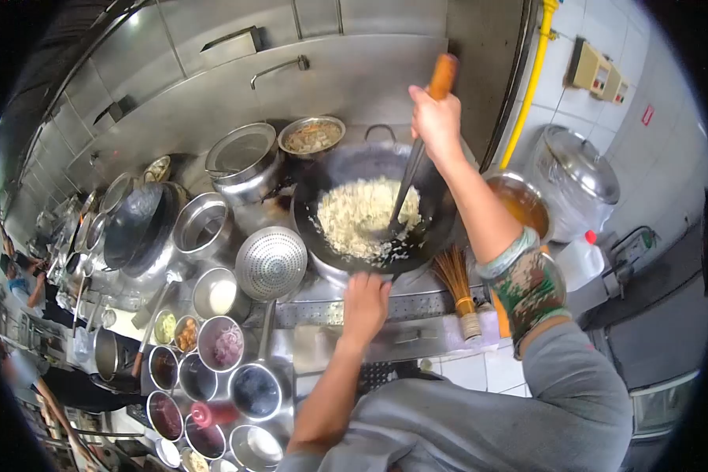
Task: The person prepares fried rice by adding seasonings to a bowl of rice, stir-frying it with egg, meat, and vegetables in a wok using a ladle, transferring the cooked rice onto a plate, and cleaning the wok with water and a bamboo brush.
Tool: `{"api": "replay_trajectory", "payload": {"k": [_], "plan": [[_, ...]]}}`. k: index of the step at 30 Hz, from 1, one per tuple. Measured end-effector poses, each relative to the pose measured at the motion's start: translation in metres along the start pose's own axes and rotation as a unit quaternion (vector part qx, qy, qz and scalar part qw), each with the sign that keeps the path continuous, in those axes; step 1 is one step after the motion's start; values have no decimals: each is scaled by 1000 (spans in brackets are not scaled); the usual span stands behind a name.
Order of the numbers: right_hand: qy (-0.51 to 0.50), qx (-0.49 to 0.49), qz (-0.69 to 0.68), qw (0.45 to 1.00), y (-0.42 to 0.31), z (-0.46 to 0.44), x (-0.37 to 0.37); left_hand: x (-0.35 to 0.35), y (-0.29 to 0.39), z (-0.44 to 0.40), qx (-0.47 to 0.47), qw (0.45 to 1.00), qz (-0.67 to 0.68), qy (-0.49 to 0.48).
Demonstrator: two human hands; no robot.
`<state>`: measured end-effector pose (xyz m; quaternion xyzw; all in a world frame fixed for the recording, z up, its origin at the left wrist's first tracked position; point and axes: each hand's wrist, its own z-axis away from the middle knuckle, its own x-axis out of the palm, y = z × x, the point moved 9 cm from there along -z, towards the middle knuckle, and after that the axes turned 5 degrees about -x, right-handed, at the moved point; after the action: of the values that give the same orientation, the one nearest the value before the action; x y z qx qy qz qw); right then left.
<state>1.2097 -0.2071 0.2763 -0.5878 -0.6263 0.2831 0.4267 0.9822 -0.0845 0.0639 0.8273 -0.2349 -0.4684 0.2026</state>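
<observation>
A dark wok [440,224] on the stove holds a heap of pale, finely chopped food [366,206]. My right hand [436,122] is wrapped round the shaft of a long ladle [411,175], just below its wooden end, and the ladle's head rests in the food at the wok's right side. My left hand [366,305] is closed at the wok's near rim; what its fingers grip there is partly hidden. A perforated round strainer [271,262] lies left of the wok.
Steel pots of ingredients [221,344] and a red-capped bottle [212,414] stand at the lower left. A bamboo brush [456,283] and an orange-liquid pot [519,206] are right of the wok. Other people [27,291] are at the far left. A faucet [279,69] is behind.
</observation>
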Motion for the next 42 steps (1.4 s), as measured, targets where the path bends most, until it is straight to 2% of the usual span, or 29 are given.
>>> {"api": "replay_trajectory", "payload": {"k": [1,3,5,7,10,11,12,13,15,16,17,19,22,25,26,27,29,32,33,34,35,36,37,39,41,42], "plan": [[24,-22,-39,999,-7,4,-8,-1,-2,20,-9,1000,-11,-19],[21,-5,-131,991,-26,3,-21,-15,8,53,7,999,-19,-32],[21,15,-115,993,-37,7,-23,-44,37,48,5,999,-1,-40],[4,11,-113,993,-33,11,-9,-69,49,0,0,999,34,19],[19,-7,20,1000,-17,13,15,-48,32,-37,-3,999,31,29],[27,-3,64,998,0,11,18,-31,17,-29,-5,999,30,31],[25,-53,122,991,13,5,19,-10,1,-11,-11,1000,6,11],[27,-56,118,991,8,12,14,0,-6,6,-11,1000,-20,-6],[-53,-51,-70,995,-21,16,18,-11,3,34,-2,1000,-8,-8],[-72,-26,-94,993,-25,10,13,-31,19,39,31,998,53,27],[-66,-48,-54,995,-27,1,6,-32,21,25,23,998,56,25],[-39,-22,-103,994,-32,-9,-3,-38,14,-3,-12,999,48,21],[-46,-54,-135,988,-55,-15,-7,-18,-4,-32,-9,999,29,31],[-24,-54,-200,978,-19,-13,-24,-7,-10,-40,-17,999,28,-6],[-8,-57,-160,985,16,-6,-25,-17,-6,-38,-9,998,53,15],[-35,-19,-139,990,58,1,-16,-28,-5,-33,-1,996,78,32],[-118,26,-212,970,58,-5,6,-49,-23,-2,-63,996,-25,58],[-75,4,-205,976,20,-22,2,-73,-81,60,-187,980,-70,12],[-78,-18,-236,968,19,-23,-1,-72,-103,81,-236,968,-85,-15],[-55,-1,-210,976,39,-22,1,-72,-104,89,-238,967,-89,-18],[-30,16,-183,983,67,-18,5,-68,-118,101,-316,945,-58,-52],[-102,45,-239,965,85,-14,24,-64,-131,115,-390,916,-27,-85],[-100,43,-241,964,78,-29,25,-59,-140,120,-387,918,-29,-84],[-107,88,-158,978,62,-49,34,-38,-172,155,-442,883,12,-158],[-99,44,-110,988,18,-51,11,-37,-174,159,-473,869,58,-134],[-114,33,-131,984,17,-47,-4,-30,-160,155,-496,840,155,-156]]}}
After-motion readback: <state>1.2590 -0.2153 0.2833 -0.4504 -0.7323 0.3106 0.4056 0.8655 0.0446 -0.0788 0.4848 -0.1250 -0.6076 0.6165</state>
